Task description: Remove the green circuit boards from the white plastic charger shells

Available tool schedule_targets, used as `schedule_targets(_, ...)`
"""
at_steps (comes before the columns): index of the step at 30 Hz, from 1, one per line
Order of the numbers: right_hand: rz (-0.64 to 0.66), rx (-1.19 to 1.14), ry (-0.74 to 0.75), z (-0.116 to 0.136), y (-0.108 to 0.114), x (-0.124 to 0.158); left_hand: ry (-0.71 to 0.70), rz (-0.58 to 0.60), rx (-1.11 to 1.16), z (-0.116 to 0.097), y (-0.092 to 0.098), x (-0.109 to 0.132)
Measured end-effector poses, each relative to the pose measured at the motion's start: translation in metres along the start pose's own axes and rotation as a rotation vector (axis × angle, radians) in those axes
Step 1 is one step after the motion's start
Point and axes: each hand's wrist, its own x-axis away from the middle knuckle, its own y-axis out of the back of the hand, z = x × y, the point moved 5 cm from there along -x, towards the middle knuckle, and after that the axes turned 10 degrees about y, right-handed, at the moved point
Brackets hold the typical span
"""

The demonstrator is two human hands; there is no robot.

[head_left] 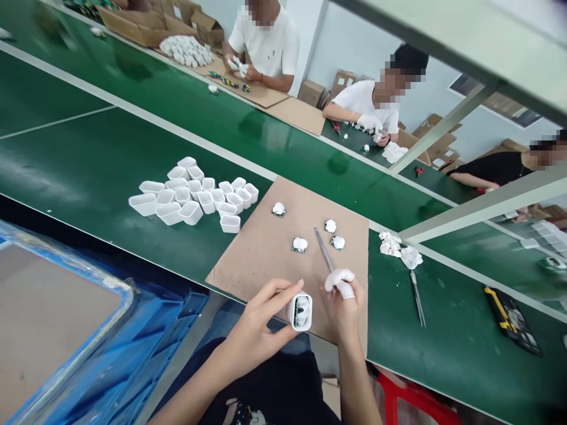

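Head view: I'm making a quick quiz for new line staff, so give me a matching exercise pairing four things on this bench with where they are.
Things:
1. white housing
2. tweezers
3. empty white shells
4. black and yellow tool

Places:
A. bare green belt, left of the cardboard sheet
B. far right of the bench
C. held in the left hand
D. gripped by the right hand

Pairs: 1-C, 2-D, 3-A, 4-B

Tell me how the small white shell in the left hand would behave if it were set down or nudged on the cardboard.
The white shell looks like thin hollow plastic, so probably light and stiff. Its smooth rounded sides suggest it may slide easily on the cardboard. The left hand pinches it by its sides; the empty shells nearby stand upright, so it probably wouldn't roll.
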Motion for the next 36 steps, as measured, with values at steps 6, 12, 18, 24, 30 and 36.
schedule_targets(6,0.088,0.222,-0.013,-0.007,0.04,-0.019,-0.152,-0.201,-0.207,-0.024,0.027,-0.011)
schedule_targets(12,0.129,0.412,0.045,-0.013,0.052,-0.027,-0.314,-0.352,-0.462,-0.049,0.036,-0.015)
schedule_targets(18,0.166,0.319,0.214,0.029,0.03,-0.027,-0.41,-0.378,-0.582,-0.055,0.029,-0.017)
schedule_targets(24,0.342,0.07,0.341,0.078,-0.012,-0.016,-0.365,-0.274,-0.52,-0.053,0.019,-0.016)
schedule_targets(30,0.362,-0.062,0.385,0.097,-0.02,-0.009,-0.297,-0.145,-0.317,-0.051,0.016,-0.012)
schedule_targets(36,0.261,-0.062,0.409,0.101,-0.009,0.0,-0.194,0.008,-0.092,-0.046,0.006,-0.008)
